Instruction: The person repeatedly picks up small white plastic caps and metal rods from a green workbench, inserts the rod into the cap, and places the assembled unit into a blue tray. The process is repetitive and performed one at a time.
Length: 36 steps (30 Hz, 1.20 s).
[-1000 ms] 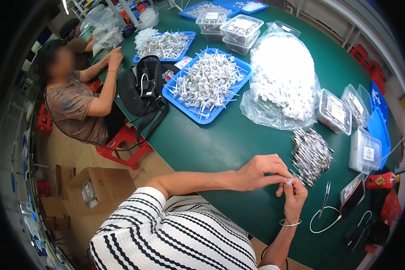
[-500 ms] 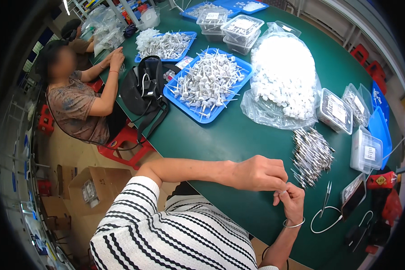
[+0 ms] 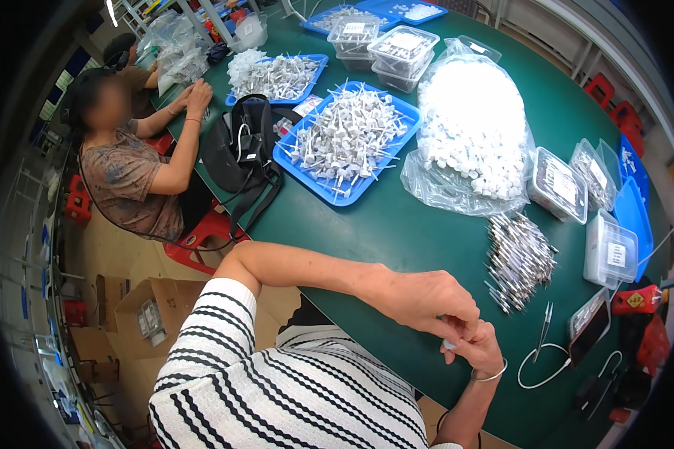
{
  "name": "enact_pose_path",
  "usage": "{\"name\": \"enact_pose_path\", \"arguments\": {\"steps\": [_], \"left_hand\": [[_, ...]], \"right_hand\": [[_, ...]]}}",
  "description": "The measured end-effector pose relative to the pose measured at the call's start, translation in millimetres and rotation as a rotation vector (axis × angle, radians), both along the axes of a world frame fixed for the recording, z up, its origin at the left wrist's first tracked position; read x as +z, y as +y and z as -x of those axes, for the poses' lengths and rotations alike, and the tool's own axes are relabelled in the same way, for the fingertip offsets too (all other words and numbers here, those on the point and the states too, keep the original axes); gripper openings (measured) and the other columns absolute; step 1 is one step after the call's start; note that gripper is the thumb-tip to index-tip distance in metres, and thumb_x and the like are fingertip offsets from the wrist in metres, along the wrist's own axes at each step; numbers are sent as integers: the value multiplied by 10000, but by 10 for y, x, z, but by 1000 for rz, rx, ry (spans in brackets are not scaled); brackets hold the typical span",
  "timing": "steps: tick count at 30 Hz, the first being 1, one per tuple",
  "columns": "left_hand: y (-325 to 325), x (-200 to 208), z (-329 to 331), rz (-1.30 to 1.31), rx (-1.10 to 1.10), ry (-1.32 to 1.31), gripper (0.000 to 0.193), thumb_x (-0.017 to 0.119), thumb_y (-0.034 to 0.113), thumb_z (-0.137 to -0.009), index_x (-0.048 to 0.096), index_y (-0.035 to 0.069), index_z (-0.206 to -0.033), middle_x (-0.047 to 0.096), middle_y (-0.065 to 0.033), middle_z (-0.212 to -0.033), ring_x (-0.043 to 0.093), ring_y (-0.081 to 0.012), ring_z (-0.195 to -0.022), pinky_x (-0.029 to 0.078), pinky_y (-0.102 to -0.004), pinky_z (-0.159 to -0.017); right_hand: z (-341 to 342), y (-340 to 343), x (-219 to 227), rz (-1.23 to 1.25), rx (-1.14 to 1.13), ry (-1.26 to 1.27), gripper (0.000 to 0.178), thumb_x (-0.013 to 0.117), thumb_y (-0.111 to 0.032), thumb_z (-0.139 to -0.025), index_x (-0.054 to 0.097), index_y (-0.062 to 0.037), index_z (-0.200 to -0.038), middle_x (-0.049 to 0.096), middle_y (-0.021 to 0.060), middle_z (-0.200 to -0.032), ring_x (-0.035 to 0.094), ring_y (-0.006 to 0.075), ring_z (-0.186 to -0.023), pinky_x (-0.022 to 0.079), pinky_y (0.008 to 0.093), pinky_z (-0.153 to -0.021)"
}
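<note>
Over the table's near edge my two hands meet, fingertips together. My right hand [image 3: 481,350], with a bangle at its wrist, pinches a small white plastic piece [image 3: 448,345]. Reaching across from the left, my left hand [image 3: 427,301] has its fingers closed and bent down against the right fingers. Whatever lies between the left fingertips is hidden. Just beyond the hands lies a heap of thin metal rods [image 3: 520,262]. Farther off, a large clear bag [image 3: 468,127] holds many white plastic pieces. Left of it, white-headed pieces with thin stems [image 3: 348,135] fill a blue tray [image 3: 324,193].
Tweezers [image 3: 544,329], a white cable [image 3: 528,386] and a phone [image 3: 589,337] lie at the right. Lidded clear boxes [image 3: 558,183] stand behind the rods. A black bag [image 3: 240,153] sits at the left edge, near a seated co-worker [image 3: 131,165] on a red stool [image 3: 195,251].
Both hands have shifted slightly down and toward me, still together. My left hand now tilts downward more, and the white piece shows more plainly.
</note>
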<state>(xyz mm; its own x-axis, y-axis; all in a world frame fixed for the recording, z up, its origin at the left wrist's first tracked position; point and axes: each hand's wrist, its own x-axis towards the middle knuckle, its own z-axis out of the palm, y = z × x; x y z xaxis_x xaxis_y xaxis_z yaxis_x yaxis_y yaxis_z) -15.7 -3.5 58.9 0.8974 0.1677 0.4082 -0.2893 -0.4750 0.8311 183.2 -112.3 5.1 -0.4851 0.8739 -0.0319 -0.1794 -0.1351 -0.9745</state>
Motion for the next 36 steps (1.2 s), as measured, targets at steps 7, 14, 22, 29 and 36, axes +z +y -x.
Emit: {"name": "enact_pose_path", "arguments": {"steps": [7, 14, 22, 29, 36], "left_hand": [[40, 114, 35, 197, -95, 291, 101, 691, 123, -803, 652, 32, -784, 614, -59, -714, 583, -188, -601, 450, -312, -547], [-25, 69, 90, 253, -2, 229, 103, 675, 112, -818, 644, 14, -817, 617, -70, -683, 587, -185, -591, 446, -315, -534], [-103, 39, 134, 476, 166, 228, 184, 659, 171, -852, 646, -9, -818, 655, -69, -710, 595, -121, -618, 474, -269, -569], [-118, 22, 179, 536, 216, 200, 187, 668, 173, -847, 664, -13, -825, 657, -70, -698, 597, -105, -621, 486, -237, -571], [-27, 37, 209, 733, 8, 331, 186, 674, 172, -846, 670, -13, -830, 669, -60, -749, 604, -96, -646, 507, -229, -562]], "right_hand": [[49, 20, 31, -17, 84, -78, 130, 656, -94, -842, 680, 31, -815, 648, 78, -627, 624, 144, -545, 459, 236, -515], [80, 15, 57, 13, 47, -61, 159, 638, -119, -869, 680, 27, -821, 634, 68, -605, 605, 128, -534, 446, 234, -515], [135, 12, 109, 97, -85, 85, 98, 630, -28, -846, 665, 64, -843, 644, 97, -671, 613, 142, -584, 470, 236, -535], [129, -10, 44, 83, -174, 70, 68, 650, 32, -794, 659, 81, -840, 656, 117, -733, 630, 166, -609, 502, 250, -557], [153, 13, 68, 22, -70, 43, 60, 676, 18, -768, 667, 63, -806, 666, 122, -738, 641, 170, -611, 501, 254, -559]]}}
